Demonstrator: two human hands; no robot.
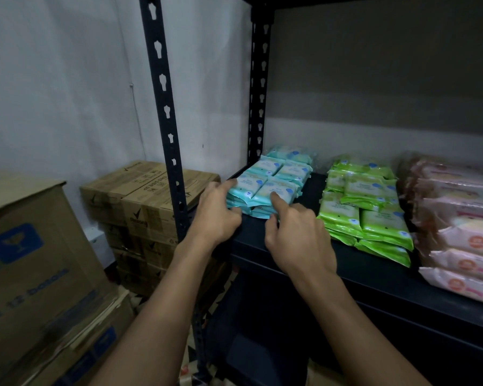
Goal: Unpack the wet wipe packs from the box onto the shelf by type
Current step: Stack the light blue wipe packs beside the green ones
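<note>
Blue wet wipe packs (pixel 273 176) lie stacked at the left end of the dark shelf board (pixel 318 254). My left hand (pixel 218 215) holds the stack's front left corner, fingers on its left side and thumb at its front. My right hand (pixel 299 235) touches the front right pack with its index fingertip, the other fingers curled. Green packs (pixel 368 210) are stacked in the middle of the shelf. Pink packs (pixel 463 227) are piled at the right. The box being unpacked is not in view.
A black slotted upright (pixel 165 112) stands just left of my left hand; a second upright (pixel 258 87) is behind the blue packs. Brown cartons (pixel 142 196) are stacked left of the rack. A big carton with blue print (pixel 34 257) is at near left.
</note>
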